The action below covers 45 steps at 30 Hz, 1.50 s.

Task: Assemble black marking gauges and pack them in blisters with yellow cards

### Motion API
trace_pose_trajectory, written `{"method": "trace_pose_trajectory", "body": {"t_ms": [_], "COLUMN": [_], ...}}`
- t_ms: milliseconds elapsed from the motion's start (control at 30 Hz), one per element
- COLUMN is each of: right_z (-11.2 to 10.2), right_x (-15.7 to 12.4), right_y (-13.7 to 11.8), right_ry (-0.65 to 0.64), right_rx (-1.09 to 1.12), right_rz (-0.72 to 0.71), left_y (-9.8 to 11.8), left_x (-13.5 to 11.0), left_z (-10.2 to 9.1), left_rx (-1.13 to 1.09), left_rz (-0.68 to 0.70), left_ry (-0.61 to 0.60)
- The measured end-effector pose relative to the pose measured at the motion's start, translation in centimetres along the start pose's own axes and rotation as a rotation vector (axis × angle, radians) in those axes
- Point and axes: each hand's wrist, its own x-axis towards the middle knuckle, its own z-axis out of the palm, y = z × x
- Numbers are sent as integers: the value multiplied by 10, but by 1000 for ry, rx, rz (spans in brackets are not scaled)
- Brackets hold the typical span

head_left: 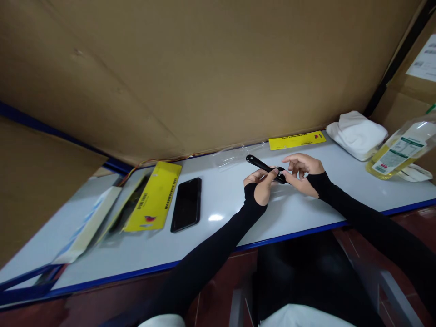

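Note:
A black spokeshave (pixel 259 162) is held above the table, one handle pointing up and to the left. My left hand (pixel 263 185) is closed around its near middle, thumb pressed by the metal hardware at the centre. Against that centre rests the thumb of my right hand (pixel 304 175). Its index finger is stretched out and the other fingers are loosely bent, apart from the thumb. The spokeshave's far handle is mostly hidden behind my right hand.
A dark phone (pixel 186 204) lies left of my hands, beside a yellow tool package (pixel 155 195) and a white box (pixel 90 227). Behind are clear plastic (pixel 235 156) and a yellow card (pixel 297 140). White cloth (pixel 356 134) and a bottle of yellow liquid (pixel 395 152) stand right. Cardboard walls enclose the table.

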Motion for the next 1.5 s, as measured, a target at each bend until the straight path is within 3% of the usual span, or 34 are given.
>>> {"method": "trace_pose_trajectory", "body": {"t_ms": [267,600,800,1033,1233,1400,1500], "right_z": [-5,-10,-9,-7,-6,-6,-5], "right_x": [-2,-1,-3,-4,-5,-4,-5], "right_y": [5,1,-1,2,7,9,8], "right_ry": [-161,-38,-72,14,-103,-25,-68], "right_rx": [-80,-218,-216,-180,-196,-194,-213], "right_rz": [-262,-416,-337,-439,-380,-424,-389], "left_y": [2,6,7,8,7,7,7], "left_x": [5,6,6,8,7,7,7], "left_z": [-3,-2,-3,-3,-3,-3,-4], "left_rx": [-43,-96,-90,-106,-100,-121,-113], "left_rz": [-14,-37,-20,-34,-18,-22,-17], "left_ry": [11,4,9,19,15,14,2]}}
